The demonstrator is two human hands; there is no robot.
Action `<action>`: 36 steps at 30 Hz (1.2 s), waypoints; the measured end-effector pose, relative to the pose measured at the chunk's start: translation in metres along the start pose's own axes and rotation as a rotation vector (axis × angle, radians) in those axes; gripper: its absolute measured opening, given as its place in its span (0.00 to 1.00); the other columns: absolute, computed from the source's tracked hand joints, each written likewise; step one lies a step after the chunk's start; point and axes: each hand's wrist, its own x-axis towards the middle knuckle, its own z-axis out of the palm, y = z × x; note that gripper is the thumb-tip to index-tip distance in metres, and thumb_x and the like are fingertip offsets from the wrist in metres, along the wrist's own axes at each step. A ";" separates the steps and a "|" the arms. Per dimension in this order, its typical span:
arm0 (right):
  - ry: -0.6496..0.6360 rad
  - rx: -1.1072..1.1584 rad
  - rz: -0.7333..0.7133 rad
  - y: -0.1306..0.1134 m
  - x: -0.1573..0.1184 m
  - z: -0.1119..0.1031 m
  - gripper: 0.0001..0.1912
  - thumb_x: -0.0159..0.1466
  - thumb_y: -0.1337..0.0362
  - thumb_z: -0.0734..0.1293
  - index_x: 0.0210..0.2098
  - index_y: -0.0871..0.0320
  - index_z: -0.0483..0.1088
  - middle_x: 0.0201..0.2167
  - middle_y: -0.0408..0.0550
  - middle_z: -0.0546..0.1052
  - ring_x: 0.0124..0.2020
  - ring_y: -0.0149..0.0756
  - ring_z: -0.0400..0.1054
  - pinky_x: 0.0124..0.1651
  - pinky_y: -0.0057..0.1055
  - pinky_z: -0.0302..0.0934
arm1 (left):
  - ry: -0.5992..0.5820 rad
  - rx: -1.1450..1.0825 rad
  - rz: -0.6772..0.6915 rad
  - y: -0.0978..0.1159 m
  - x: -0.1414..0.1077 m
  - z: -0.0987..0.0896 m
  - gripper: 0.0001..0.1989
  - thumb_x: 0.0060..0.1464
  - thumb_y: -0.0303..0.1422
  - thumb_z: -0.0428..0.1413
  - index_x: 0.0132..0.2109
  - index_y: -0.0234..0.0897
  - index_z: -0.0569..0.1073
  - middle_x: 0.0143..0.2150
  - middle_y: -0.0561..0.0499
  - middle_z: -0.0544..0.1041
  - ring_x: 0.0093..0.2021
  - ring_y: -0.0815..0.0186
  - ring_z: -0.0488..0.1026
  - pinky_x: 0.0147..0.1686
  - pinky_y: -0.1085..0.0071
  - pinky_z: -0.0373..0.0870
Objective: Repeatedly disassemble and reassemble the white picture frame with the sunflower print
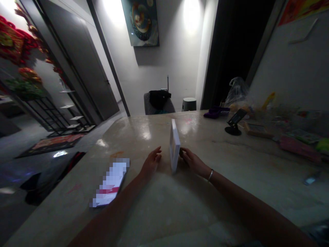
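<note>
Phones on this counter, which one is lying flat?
The phone beside the left hand lies flat, with its screen blurred. The other phone stands tilted in a black stand, farther along the counter.

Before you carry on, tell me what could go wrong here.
The thin white panel stands on its narrow edge on the polished stone counter, so it could tip. The right hand sits against it, and a small nudge might topple it towards the left hand. The pixelated flat device lies near the counter's edge beside the left forearm, so it could get knocked off.
</note>
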 end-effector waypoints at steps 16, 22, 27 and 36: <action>-0.385 0.500 0.318 -0.011 -0.011 0.010 0.18 0.51 0.63 0.68 0.42 0.58 0.68 0.36 0.48 0.75 0.34 0.33 0.70 0.39 0.34 0.66 | -0.037 0.122 0.048 0.007 0.000 -0.002 0.18 0.48 0.38 0.50 0.44 0.33 0.71 0.52 0.41 0.67 0.54 0.58 0.62 0.56 0.59 0.53; -0.673 0.432 0.385 -0.001 -0.010 0.000 0.16 0.56 0.57 0.65 0.37 0.65 0.70 0.31 0.50 0.75 0.29 0.28 0.70 0.33 0.27 0.66 | 0.008 -0.239 -0.164 0.008 0.003 0.001 0.19 0.38 0.35 0.56 0.41 0.33 0.68 0.50 0.41 0.68 0.48 0.58 0.68 0.47 0.61 0.64; -0.680 0.366 0.297 0.000 -0.011 -0.002 0.18 0.55 0.55 0.65 0.35 0.66 0.69 0.27 0.49 0.75 0.27 0.27 0.69 0.30 0.25 0.66 | 0.070 -0.385 -0.270 0.018 0.000 -0.002 0.20 0.36 0.29 0.57 0.41 0.36 0.66 0.47 0.46 0.70 0.46 0.59 0.70 0.43 0.64 0.67; -0.552 0.380 0.299 -0.004 -0.010 -0.005 0.21 0.53 0.57 0.68 0.42 0.64 0.67 0.31 0.51 0.74 0.29 0.30 0.70 0.30 0.27 0.67 | 0.074 -0.532 -0.269 0.019 0.000 -0.003 0.26 0.35 0.25 0.55 0.46 0.37 0.63 0.43 0.48 0.72 0.44 0.62 0.70 0.40 0.67 0.68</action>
